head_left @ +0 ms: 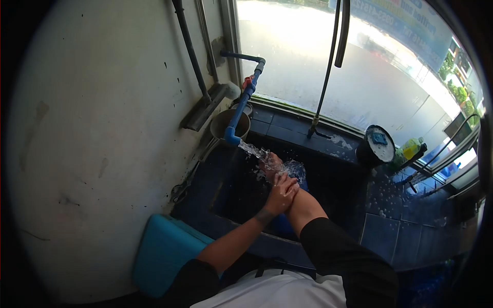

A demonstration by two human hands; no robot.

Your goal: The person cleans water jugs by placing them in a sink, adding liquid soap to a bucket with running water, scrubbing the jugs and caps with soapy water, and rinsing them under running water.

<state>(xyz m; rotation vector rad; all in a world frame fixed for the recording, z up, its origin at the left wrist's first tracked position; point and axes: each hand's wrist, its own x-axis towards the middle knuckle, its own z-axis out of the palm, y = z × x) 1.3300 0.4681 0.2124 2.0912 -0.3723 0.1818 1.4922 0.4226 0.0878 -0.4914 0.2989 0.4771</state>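
Water pours from a blue pipe spout (232, 136) onto my right hand (270, 162), which is held over the dark sink (226, 197). Splashing hides how its fingers are set. My left hand (281, 193) lies across my right forearm (304, 205) near the wrist, its fingers wrapped over it and wet. Beneath my arms, a blue object (282, 225) in the sink is mostly hidden.
A red valve handle (248, 81) is on the pipe, beside a bucket (230, 123). On the right ledge stand a black pail (377, 146) of suds with a blue sponge (379, 138) and a bottle (409, 149). A squeegee (205, 108) leans against the wall; a turquoise container (167, 251) sits lower left.
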